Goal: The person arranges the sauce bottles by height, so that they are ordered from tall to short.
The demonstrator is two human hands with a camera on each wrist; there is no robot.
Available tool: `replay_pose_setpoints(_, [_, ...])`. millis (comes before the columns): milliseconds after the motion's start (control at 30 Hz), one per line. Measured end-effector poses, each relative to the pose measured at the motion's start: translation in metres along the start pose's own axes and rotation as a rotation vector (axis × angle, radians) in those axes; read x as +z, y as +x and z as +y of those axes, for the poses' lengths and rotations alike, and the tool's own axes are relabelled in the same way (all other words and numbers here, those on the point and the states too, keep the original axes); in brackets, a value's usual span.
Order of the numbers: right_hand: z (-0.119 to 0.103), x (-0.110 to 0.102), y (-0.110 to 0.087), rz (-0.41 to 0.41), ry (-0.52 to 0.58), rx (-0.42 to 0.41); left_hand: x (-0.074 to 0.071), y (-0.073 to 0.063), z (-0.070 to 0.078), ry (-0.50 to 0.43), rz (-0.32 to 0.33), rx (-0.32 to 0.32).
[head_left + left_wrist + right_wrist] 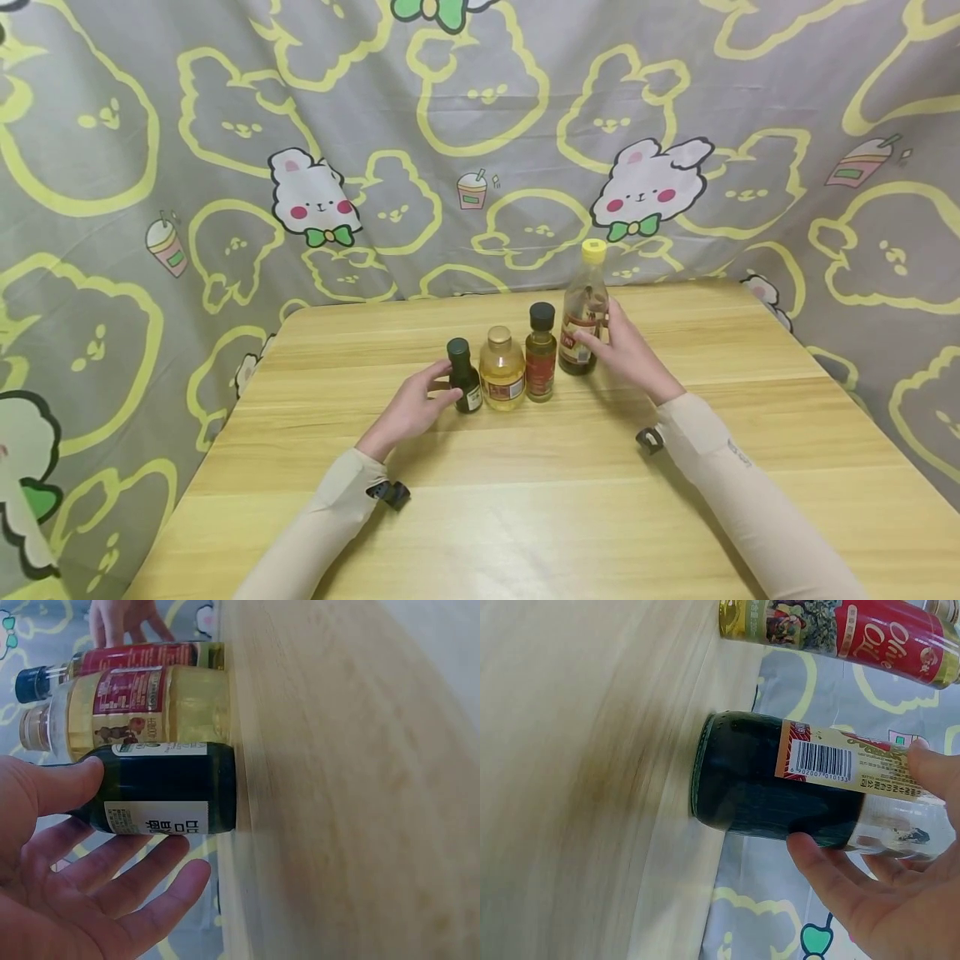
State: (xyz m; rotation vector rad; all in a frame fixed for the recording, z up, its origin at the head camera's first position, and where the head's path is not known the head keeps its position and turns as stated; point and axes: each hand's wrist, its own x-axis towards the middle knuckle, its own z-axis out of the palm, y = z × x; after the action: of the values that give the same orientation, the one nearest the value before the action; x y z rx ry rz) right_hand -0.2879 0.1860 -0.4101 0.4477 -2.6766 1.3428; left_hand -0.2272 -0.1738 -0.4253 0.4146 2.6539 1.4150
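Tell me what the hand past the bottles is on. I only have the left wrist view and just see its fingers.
Observer: From the head view, that's the right hand, holding a tall bottle.

Operator: Cap colour?

Observer: Yellow cap.

Operator: Is it up against the other bottles?

Observer: No. The right wrist view shows a gap between it and the olive oil bottle.
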Motion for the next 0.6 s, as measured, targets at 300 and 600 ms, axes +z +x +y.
replay_pose_setpoints(300, [0.003, -0.002, 0.006, 0.002, -0.003, 0.016, 0.0, 0.0, 0.001, -0.002, -0.013, 0.009])
replay_pose_setpoints(600, [0.006, -0.004, 0.015, -0.003, 0.012, 0.026, 0.0, 0.001, 0.001, 0.006, -0.003, 0.013])
